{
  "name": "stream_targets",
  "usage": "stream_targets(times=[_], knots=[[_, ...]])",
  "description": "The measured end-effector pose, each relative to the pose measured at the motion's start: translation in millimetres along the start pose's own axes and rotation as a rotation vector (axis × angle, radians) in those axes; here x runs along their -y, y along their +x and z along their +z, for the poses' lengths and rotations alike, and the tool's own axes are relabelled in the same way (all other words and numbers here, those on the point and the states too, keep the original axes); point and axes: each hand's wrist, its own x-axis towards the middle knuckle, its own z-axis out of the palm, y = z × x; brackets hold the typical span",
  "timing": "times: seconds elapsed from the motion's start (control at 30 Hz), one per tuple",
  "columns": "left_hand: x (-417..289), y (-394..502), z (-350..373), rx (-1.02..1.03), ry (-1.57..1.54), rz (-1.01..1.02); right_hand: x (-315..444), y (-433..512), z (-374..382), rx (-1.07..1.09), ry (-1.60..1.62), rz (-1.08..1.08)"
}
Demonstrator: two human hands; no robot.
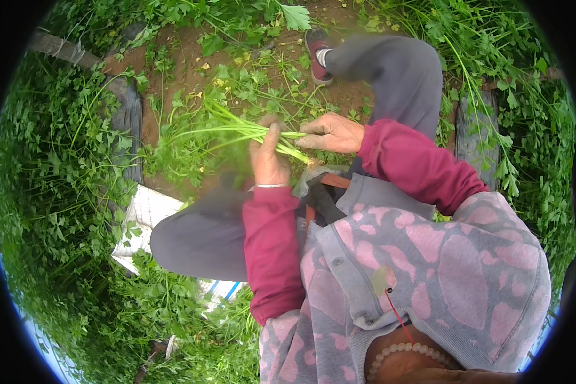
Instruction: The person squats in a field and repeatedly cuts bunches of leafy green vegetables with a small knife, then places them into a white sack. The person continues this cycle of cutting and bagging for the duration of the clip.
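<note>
A bunch of slim green celery stalks [240, 128] lies across my left hand [271, 161], whose thumb presses over it. The pale root ends [308, 161] point right, towards my lap, and the leafy ends trail left, partly blurred. On the right, my right hand [336, 133] pinches a stalk near its lower end between thumb and fingers. Both hands are above the soil between my bent legs. Beneath the root ends, a crumpled clear plastic bag [317, 176] shows at my lap.
Loose celery leaves and stems litter the brown soil [173, 72]. Dense leafy plants [53, 192] stand on both sides. Dark plastic edging [127, 125] runs at left, with another grey strip [477, 139] at right. A white woven sack [149, 211] lies by my left knee.
</note>
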Motion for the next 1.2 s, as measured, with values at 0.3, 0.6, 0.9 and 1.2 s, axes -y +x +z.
stream_targets(times=[0.3, 0.6, 0.9, 1.2], knots=[[26, 12, 4, -0.240, -0.011, 0.318, -11, 29, 60, -0.605, 0.943, 0.081], [-69, -18, 37, -0.326, 0.190, 0.715, 23, 66, 56, -0.310, 1.071, -0.024], [-285, -327, -54, -0.480, 0.695, 1.148, 35, 106, 45, 0.077, 0.620, 0.004], [-74, -429, -257, -1.574, 0.414, 0.960, 3, 126, 38, -0.054, 0.406, 0.184]])
